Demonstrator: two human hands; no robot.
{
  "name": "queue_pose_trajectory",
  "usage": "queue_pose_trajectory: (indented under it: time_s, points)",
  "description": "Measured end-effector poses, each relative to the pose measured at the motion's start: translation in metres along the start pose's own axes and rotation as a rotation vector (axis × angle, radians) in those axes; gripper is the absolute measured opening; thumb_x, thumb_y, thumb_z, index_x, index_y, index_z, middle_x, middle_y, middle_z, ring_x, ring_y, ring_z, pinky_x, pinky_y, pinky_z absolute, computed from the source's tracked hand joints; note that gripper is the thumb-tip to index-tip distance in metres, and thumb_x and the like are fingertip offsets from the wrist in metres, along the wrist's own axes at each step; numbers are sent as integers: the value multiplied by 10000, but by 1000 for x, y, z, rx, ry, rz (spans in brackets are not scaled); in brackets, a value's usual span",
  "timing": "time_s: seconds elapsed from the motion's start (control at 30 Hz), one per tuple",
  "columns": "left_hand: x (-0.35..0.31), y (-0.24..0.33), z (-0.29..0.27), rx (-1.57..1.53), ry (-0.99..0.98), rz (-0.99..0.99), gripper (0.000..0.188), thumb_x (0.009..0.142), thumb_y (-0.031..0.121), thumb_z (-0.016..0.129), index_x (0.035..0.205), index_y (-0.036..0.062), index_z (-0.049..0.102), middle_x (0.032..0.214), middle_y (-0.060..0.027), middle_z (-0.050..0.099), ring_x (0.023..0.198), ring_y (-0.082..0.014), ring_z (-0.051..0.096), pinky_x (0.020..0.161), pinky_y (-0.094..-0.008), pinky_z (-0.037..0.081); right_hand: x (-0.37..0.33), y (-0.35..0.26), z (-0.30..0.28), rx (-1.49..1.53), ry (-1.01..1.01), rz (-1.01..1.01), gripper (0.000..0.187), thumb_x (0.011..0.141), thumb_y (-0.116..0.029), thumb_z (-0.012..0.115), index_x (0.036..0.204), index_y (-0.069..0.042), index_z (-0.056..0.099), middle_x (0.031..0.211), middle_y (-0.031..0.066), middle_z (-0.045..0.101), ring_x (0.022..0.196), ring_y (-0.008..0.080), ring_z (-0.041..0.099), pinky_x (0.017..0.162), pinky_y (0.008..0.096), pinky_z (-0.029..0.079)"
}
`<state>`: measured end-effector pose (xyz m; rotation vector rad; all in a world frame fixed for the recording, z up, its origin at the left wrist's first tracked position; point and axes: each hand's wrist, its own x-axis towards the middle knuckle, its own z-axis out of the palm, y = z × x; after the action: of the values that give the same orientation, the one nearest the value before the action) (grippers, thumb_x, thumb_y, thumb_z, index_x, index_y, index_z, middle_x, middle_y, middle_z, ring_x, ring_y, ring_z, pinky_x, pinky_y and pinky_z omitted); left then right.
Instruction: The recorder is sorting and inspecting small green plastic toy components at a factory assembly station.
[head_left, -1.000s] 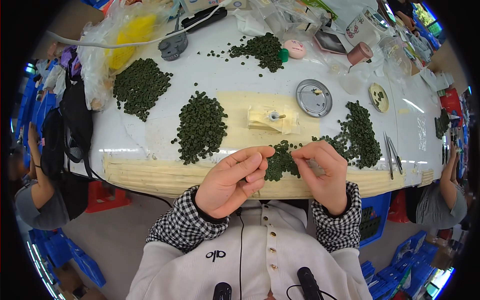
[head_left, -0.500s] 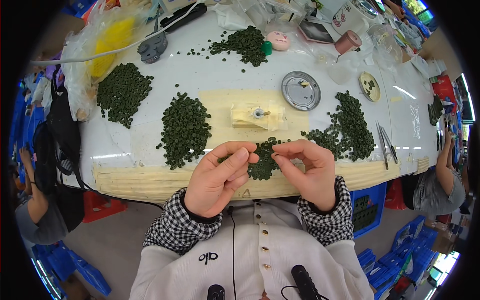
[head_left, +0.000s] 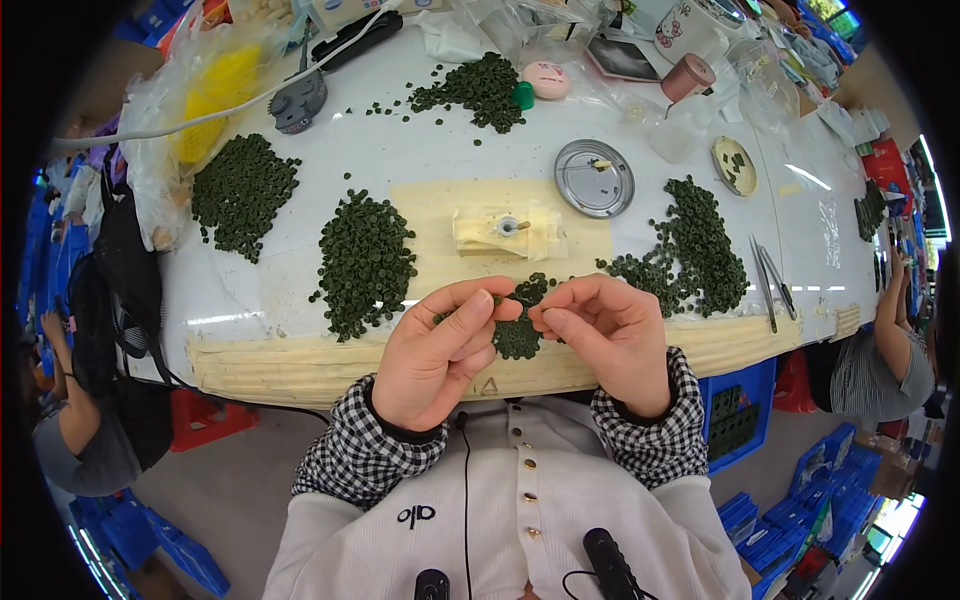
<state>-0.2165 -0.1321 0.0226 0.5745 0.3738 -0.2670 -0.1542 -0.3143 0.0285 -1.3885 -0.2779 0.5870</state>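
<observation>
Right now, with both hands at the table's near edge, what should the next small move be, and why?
Probably bring the right hand slightly left, toward the small dark green piece that the left hand seems to pinch: the hands face each other by the nearest pile of small dark green discs, fingertips close but apparently apart. I can't tell whether the right hand's pinch holds anything.

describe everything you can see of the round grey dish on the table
The dish is round, shallow and grey, with a raised rim, ring-like ridges and a shine that looks like metal. It lies flat, open side up, on the white table, at the far right corner of the yellow patch. One small yellowish piece lies in it, toward its far side. Neither the left hand nor the right hand touches it.
</observation>
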Motion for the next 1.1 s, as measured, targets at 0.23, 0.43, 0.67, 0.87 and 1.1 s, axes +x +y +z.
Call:
queue_pose_trajectory:
  time_s: [0.23,0.43,0.67,0.87,1.1]
  points:
    - [1,-3,-3,-9,-11,23,199,919,106,536,1082,-1,576,925,-93,634,507,-6,320,465,-171,285,3,4,1,39,-57,-60,91,851,16,577,940,36,575,903,87,612,812,129,610,731,247,502]
    - [0,-4,-4,-1,-27,30,191,916,101,540,1078,7,578,909,-91,637,502,-9,325,461,-175,280,5,1,2,139,-74,21,93,866,-17,570,944,33,575,909,72,590,791,125,603,723,249,507]
    - [0,-3,-1,37,-21,7,205,904,73,548,1097,10,577,912,-78,644,532,-6,365,466,-168,279,6,-1,1,157,-74,59,143,871,-48,582,975,49,580,872,50,622,773,87,594,728,216,497]
    - [1,-5,-2,74,-16,23,192,897,64,555,1081,18,581,941,-89,647,555,-10,396,468,-165,279,6,-1,1,143,-66,63,144,870,-52,586,975,47,583,874,51,623,771,84,590,726,213,495]
    - [2,-7,-1,77,21,59,170,900,75,557,1060,26,587,958,-93,645,529,-11,355,465,-166,280,4,2,8,-90,63,-166,113,809,22,615,919,42,599,833,57,607,742,102,600,676,227,506]
